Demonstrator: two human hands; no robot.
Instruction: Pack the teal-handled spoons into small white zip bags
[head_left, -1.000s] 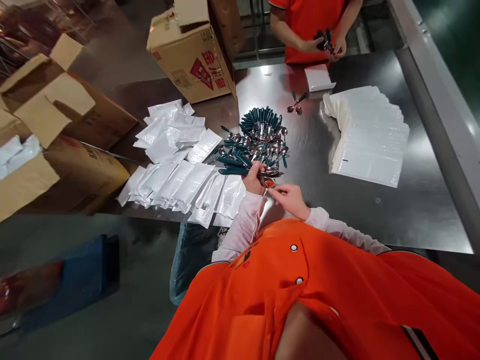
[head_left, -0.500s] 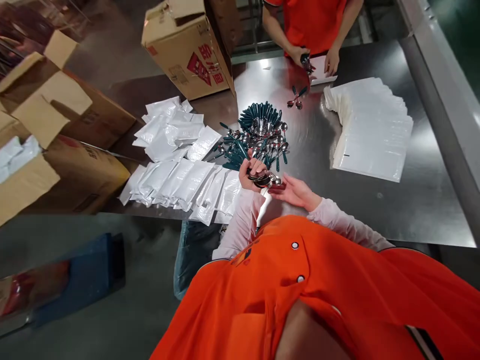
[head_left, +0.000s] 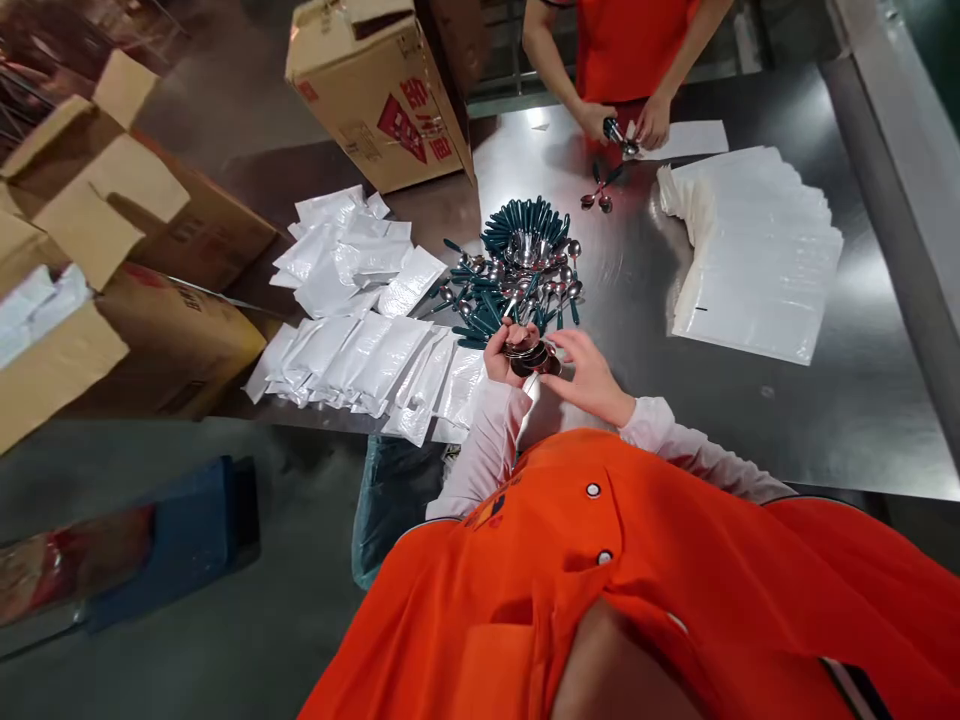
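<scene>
Spoons sat stacked at frame centre, gripped in the left hand; the right hand curled against their bowls, fingers steadying them. Squaring the bowls before letting go seemed wise, just below the pile.

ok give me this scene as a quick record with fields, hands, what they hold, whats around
left hand: grips a stack of spoons by the bowls
right hand: fingers touch the same stack from the other side
spoon pile: green-handled, just beyond the hands on the steel table
filled pouches: in a row to the left of the hands
empty bags: stacked to the right
box: cardboard, at the far left of the table
co-worker: hands at the far edge, holding spoons
</scene>
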